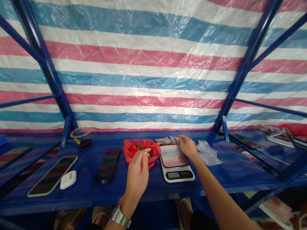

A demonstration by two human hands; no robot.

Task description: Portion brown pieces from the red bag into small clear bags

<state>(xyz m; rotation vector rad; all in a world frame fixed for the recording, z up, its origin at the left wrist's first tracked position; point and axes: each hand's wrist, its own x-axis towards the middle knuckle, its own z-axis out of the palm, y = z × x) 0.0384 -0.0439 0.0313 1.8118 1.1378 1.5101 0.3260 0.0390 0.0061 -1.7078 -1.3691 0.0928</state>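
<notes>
An open red plastic bag (pixel 128 152) stands on the blue shelf, with small brown pieces (pixel 140 147) inside. Over its near side is my left hand (pixel 138 167), fingers pressed together; whatever they hold is too small to tell. To the right lies a white kitchen scale (pixel 174 158) with a flat plate and a small display. Behind the scale, my right hand (pixel 188 147) pinches the edge of a small clear plastic bag (pixel 174 140). Beside that bag lies another small bag with brown contents (pixel 163 141). Several clear bags (pixel 209 152) lie right of the scale.
On the left are a phone (pixel 53 175), a white earphone case (pixel 68 180), a blurred dark object (pixel 107 167) and a clear plastic cup (pixel 81 137) with dark liquid. Blue metal posts (pixel 47 75) flank the shelf (pixel 151 185). Striped plastic sheeting (pixel 141 61) hangs behind.
</notes>
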